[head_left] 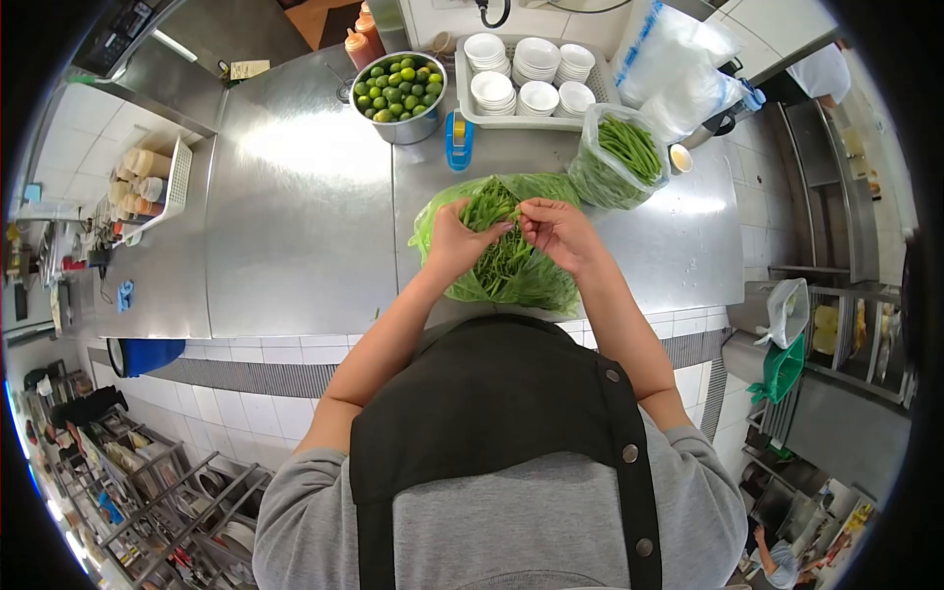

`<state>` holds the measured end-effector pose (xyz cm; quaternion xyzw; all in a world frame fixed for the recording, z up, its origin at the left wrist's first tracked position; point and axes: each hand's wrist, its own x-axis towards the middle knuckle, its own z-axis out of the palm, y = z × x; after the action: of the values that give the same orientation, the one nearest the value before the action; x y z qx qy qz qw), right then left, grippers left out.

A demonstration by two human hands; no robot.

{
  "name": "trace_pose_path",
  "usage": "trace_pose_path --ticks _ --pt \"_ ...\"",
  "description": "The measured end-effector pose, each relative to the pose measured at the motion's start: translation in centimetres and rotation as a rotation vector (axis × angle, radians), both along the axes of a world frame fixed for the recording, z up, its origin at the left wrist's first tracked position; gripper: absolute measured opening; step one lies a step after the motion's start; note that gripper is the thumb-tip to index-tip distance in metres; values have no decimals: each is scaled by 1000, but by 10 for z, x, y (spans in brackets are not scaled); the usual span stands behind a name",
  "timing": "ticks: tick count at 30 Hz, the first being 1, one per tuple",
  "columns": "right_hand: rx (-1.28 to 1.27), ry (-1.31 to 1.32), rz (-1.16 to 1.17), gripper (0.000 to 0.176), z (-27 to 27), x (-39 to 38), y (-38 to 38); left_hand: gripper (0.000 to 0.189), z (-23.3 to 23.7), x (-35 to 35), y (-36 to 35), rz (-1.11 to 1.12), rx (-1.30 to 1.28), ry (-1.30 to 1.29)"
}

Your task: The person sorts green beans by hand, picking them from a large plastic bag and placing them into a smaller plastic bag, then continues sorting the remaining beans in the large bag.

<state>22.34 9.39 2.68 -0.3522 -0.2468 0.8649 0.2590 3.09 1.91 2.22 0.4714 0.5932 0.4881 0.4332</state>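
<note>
My left hand [460, 239] is closed around some green beans [489, 205], thumb stretched toward the right. Close beside it, my right hand [558, 234] pinches the tip of a bean between thumb and fingers. Both hands are over an open green plastic bag [553, 283] on the steel counter, with a heap of loose beans [503, 264] in it. To the upper right stands a clear plastic bag [597, 180] holding more beans [629, 146], bundled upright. Exactly how many beans are in my fingers is hidden.
Behind the bag are a metal pot [408, 130] of limes, a blue tape dispenser [459, 143] and a tray [531, 122] of stacked white bowls. Plastic bags [678, 69] lie back right. A white basket [177, 182] of containers sits left, near a blue cloth [125, 294].
</note>
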Motion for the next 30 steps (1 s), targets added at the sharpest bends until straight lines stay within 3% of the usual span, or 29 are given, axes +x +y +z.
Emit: trace_pose_path --ticks 2,5,8,11,14,20,23,26,30 --pt "-106 138 58 7 -6 4 1 20 0 -2 0 15 3 54" --pt "-30 147 72 2 7 4 0 18 2 -13 3 65 -20 -54" --pt "374 -100 -20 13 -4 2 0 15 -3 -24 7 193 -10 -395" --pt "747 -469 191 27 -5 3 -2 13 -4 -32 7 295 26 -595" --pt "966 -581 241 36 1 -9 -22 16 -5 -37 6 315 29 -591" --pt "1256 -745 162 20 -29 -29 -32 17 1 -30 2 354 19 -628" --pt "1260 -790 25 11 -19 -32 -36 19 -4 -29 1 447 28 -664" --pt "857 -536 -269 9 -17 -35 -31 22 -10 -27 1 540 -7 -774" --pt "813 -473 -328 9 -18 -22 -11 21 -21 -36 0 541 -10 -938"
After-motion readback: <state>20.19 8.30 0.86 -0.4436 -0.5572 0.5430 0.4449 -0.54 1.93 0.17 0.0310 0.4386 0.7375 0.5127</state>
